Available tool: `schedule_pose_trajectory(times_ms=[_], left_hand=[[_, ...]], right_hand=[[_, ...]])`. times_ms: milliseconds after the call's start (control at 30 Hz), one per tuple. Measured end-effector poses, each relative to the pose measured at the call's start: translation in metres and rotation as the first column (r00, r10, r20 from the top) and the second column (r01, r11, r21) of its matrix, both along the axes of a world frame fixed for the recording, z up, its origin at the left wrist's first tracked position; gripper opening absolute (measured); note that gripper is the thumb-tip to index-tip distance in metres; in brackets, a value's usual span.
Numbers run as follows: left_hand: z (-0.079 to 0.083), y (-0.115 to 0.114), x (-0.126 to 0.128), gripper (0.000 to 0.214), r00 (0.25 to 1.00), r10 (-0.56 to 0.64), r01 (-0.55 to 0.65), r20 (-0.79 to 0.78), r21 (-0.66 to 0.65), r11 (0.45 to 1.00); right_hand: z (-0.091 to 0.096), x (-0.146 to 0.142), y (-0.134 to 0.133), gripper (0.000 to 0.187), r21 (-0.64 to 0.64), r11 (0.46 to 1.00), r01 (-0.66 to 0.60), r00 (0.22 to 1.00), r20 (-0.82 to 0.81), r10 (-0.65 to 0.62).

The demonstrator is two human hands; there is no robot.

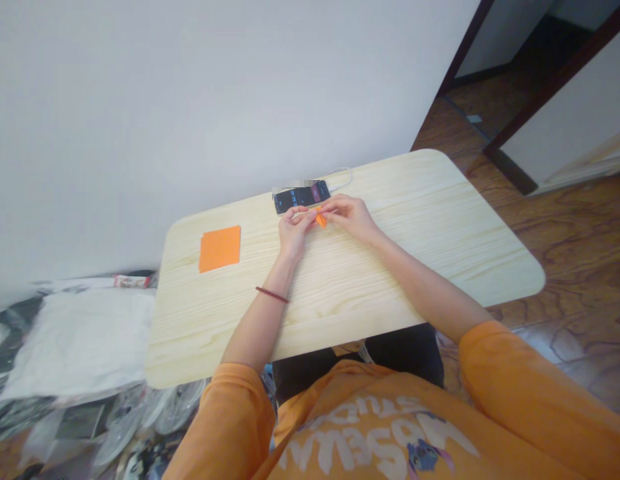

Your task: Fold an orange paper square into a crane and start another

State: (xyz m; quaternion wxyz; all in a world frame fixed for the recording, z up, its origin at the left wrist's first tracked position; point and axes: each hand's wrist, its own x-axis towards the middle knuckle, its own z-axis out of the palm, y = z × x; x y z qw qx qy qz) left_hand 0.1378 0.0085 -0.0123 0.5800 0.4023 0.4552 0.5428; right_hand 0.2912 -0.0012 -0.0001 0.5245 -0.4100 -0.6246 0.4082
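Observation:
A small folded piece of orange paper (321,219) is held between my two hands, just in front of the phone. My left hand (293,230) pinches its left side with thumb and fingers. From the right, my right hand (351,217) grips the other side with its fingertips closed. Fingers cover part of the paper, so its full folded shape is hidden. Off to the left, a stack of square orange paper (220,249) lies flat on the table.
The light wooden table (390,280) has rounded corners and stands against a white wall. A phone (303,197) with a lit screen lies at its back edge, a white cable (349,177) beside it. Bags and a white packet (90,333) are piled left of the table.

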Motion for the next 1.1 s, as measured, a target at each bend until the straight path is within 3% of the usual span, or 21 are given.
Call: schedule_pose_trajectory(times_ms=[233, 700, 1100], left_hand=[[-0.001, 0.004, -0.002, 0.030, 0.997, -0.011, 0.013, 0.072, -0.025, 1.000], [0.002, 0.001, -0.003, 0.037, 0.993, -0.090, 0.089, 0.081, 0.018, 0.996], [0.000, 0.001, -0.002, 0.041, 0.995, -0.093, 0.091, 0.039, 0.060, 0.994]], right_hand=[[0.006, 0.002, -0.003, 0.014, 0.150, 0.988, 0.040, 0.984, 0.163, -0.064], [0.001, 0.002, 0.001, 0.023, 0.100, 0.990, 0.103, 0.984, 0.135, -0.116], [-0.007, 0.000, 0.002, 0.034, -0.001, 0.998, 0.067, 0.998, 0.014, -0.066]])
